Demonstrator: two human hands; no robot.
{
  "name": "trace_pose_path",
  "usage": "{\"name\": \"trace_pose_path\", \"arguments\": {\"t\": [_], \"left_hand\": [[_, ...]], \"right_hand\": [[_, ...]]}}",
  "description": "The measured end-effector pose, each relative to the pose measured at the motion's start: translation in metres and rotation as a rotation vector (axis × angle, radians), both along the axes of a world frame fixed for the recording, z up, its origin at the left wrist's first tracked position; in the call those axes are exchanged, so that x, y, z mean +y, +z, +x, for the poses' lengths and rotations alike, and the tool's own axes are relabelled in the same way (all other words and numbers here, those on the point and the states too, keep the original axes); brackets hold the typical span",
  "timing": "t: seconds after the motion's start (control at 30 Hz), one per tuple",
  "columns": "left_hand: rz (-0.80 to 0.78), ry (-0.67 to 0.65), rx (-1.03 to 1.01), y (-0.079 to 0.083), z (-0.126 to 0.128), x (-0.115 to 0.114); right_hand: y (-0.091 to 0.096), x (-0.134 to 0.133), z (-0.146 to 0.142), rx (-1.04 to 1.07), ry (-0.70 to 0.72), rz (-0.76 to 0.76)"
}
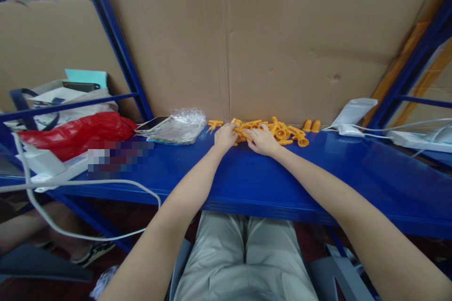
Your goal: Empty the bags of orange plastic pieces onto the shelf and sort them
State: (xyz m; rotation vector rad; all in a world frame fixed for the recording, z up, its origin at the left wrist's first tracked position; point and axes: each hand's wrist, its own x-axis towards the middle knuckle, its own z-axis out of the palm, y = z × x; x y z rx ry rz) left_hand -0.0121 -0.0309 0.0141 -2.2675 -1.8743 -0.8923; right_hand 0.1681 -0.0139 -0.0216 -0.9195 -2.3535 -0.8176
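Note:
A heap of orange plastic pieces (280, 130), several with flared, cup-like ends and thin stems, lies at the back of the blue shelf (247, 178). My left hand (225, 136) is at the heap's left side, its fingers curled round an orange plastic piece (236, 123). Close beside it, my right hand (264, 140) reaches in from the right, thumb and fingers closed on an orange piece at the heap's front. The fingertips are partly hidden among the pieces. Left of my hands lie small orange pieces (214, 124). Two orange cups (311, 125) stand at the right.
A cardboard sheet (282, 47) rises behind the shelf. To the left are a plastic bag (185, 127), a phone (152, 124), a red bag (84, 131) and a white power strip (67, 171). A white cable (106, 182) loops over the front edge. At the right lies a white packet (355, 112).

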Motion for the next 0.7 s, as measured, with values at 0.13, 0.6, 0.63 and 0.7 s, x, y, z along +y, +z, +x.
{"name": "trace_pose_path", "arguments": {"t": [0.13, 0.6, 0.63, 0.7], "left_hand": [[0.029, 0.019, 0.022, -0.0022, -0.0001, 0.0007], [0.043, 0.042, -0.051, -0.0076, 0.0024, 0.0017], [0.041, 0.035, -0.057, -0.0078, 0.0022, 0.002], [0.041, 0.014, -0.072, -0.008, 0.0012, 0.0027]], "right_hand": [[0.0016, -0.0013, -0.0011, -0.006, -0.002, -0.017], [0.001, -0.0015, -0.0001, 0.019, 0.023, -0.033], [0.001, -0.0015, 0.0, 0.022, 0.024, -0.032], [0.0011, -0.0016, 0.0002, 0.025, 0.023, -0.029]]}}
